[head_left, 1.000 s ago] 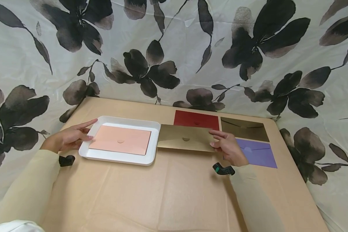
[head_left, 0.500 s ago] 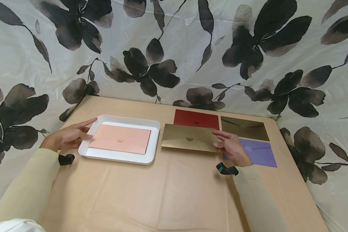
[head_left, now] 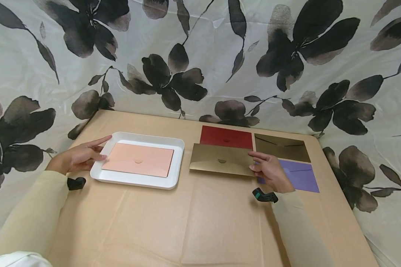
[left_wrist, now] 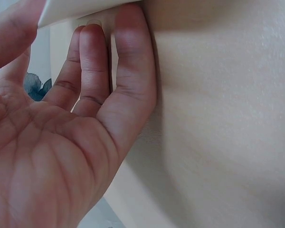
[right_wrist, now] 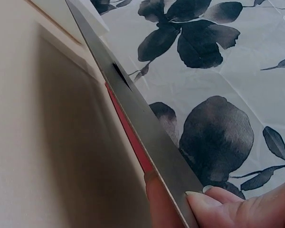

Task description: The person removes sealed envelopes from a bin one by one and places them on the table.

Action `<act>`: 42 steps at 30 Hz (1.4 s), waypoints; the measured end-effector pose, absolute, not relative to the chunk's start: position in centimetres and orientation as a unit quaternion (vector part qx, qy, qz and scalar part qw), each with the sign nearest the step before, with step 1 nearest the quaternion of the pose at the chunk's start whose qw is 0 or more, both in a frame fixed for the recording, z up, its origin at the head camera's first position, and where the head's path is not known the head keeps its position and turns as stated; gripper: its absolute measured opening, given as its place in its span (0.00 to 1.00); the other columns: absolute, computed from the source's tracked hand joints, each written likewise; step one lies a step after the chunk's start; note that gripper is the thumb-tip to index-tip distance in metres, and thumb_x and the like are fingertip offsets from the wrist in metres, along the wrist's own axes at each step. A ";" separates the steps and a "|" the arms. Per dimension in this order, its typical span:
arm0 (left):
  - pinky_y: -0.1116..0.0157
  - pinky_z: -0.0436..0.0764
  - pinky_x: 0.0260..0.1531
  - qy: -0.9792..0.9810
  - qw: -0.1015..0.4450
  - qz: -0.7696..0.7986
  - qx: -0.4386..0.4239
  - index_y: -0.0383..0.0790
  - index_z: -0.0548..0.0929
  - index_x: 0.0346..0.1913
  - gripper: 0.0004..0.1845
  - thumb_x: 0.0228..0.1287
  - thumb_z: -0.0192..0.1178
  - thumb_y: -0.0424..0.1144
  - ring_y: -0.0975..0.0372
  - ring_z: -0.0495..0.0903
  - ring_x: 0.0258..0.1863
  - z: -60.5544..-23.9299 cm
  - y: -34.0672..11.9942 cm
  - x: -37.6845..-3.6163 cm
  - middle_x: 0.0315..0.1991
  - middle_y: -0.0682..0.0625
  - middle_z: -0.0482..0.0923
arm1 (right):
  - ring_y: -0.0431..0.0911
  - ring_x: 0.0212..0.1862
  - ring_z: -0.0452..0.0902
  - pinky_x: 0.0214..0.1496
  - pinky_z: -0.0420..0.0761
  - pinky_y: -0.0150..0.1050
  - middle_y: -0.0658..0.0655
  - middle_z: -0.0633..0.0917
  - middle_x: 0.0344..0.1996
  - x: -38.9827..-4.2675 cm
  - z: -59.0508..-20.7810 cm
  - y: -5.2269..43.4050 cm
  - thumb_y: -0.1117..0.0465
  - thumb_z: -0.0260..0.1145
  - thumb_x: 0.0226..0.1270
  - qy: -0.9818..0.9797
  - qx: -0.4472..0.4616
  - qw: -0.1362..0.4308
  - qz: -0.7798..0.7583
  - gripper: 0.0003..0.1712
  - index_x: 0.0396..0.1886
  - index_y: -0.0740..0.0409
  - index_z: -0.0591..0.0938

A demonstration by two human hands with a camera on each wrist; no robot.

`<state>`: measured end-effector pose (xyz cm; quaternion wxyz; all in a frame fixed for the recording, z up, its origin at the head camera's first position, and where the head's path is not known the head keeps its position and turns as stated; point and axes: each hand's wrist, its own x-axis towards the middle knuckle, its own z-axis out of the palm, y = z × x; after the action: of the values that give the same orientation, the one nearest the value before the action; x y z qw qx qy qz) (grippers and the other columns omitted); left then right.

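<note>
My left hand (head_left: pixel 81 157) grips the left end of the white tray (head_left: pixel 130 182). In the left wrist view its fingers (left_wrist: pixel 133 61) curl under the pale tray edge (left_wrist: pixel 80 7), with the thumb on top. A peach envelope (head_left: pixel 138 161) with a round seal lies flat in the tray. My right hand (head_left: pixel 270 173) pinches a gold envelope (head_left: pixel 220 159) by its right end. The thumb lies on one face and fingers behind, as the right wrist view of the envelope (right_wrist: pixel 149 133) shows. It is held above the table, casting a shadow below.
Behind the gold envelope lies a red envelope (head_left: pixel 225 135), partly covered in view. A darker gold envelope (head_left: pixel 282 148) sits at the back right corner, with a purple envelope (head_left: pixel 299 176) in front of it. The tan-covered table (head_left: pixel 187 222) meets a floral cloth (head_left: pixel 220 74) behind.
My right hand has drawn the gold envelope rightward, away from the tray, so a gap now shows between them. My left hand and the tray have stayed put.
</note>
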<state>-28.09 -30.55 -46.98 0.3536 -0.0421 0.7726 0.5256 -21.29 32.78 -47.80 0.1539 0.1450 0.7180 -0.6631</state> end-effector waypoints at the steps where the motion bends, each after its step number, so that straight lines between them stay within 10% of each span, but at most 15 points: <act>1: 0.46 0.82 0.62 0.771 0.354 0.527 -0.042 0.66 0.32 0.83 0.53 0.74 0.59 0.32 0.54 0.79 0.59 -47.0 -30.5 -28.1 0.83 0.28 0.36 | 0.33 0.29 0.76 0.30 0.75 0.28 0.68 0.58 0.82 -21.3 -47.8 32.9 0.78 0.61 0.70 0.717 0.145 0.154 -0.664 0.38 0.79 0.63 0.67; 42: 0.46 0.82 0.62 0.783 0.356 0.509 -0.042 0.65 0.31 0.83 0.52 0.75 0.58 0.33 0.52 0.79 0.61 -46.8 -30.6 -28.2 0.83 0.27 0.36 | 0.33 0.29 0.75 0.31 0.76 0.28 0.68 0.57 0.82 -20.9 -48.9 34.3 0.77 0.61 0.70 0.733 0.156 0.162 -0.642 0.39 0.80 0.62 0.66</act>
<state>-28.21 -30.56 -46.84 0.3555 -0.0420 0.7826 0.5092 -20.85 34.29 -48.86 0.1620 0.1563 0.7329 -0.6420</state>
